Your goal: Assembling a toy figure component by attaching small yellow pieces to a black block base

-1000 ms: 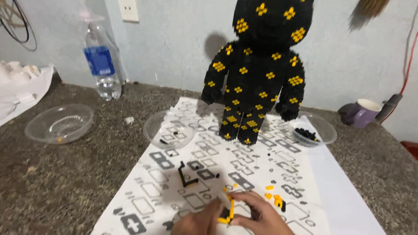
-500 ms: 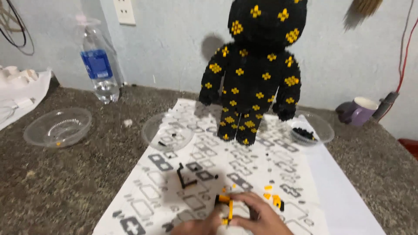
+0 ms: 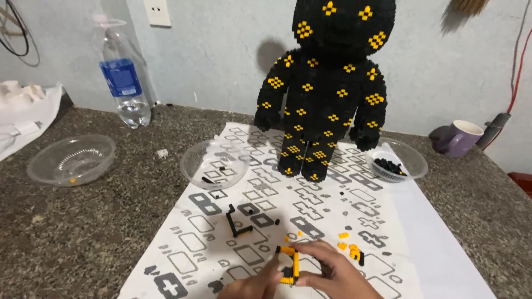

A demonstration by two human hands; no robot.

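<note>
Step in hand, as I judge it: joining small bricks into a strip. My left hand (image 3: 252,287) sits low at the frame edge, fingers curled against the strip (image 3: 289,264), a black-and-yellow piece held upright just above the sheet (image 3: 233,243). My right hand (image 3: 332,271) pinches the same strip from the other side; both grips are closed on it. The next move calls for steady, aligned pressure, since the bricks are tiny.

Surface: dark speckled stone. Left to right: bottle (image 3: 123,77), bowl (image 3: 71,160), second bowl (image 3: 215,164), loose black frame (image 3: 237,221), figure (image 3: 327,88), dish (image 3: 398,160) of black bricks, mug (image 3: 459,138). Behind, a pale blue wall with an outlet (image 3: 157,11).
</note>
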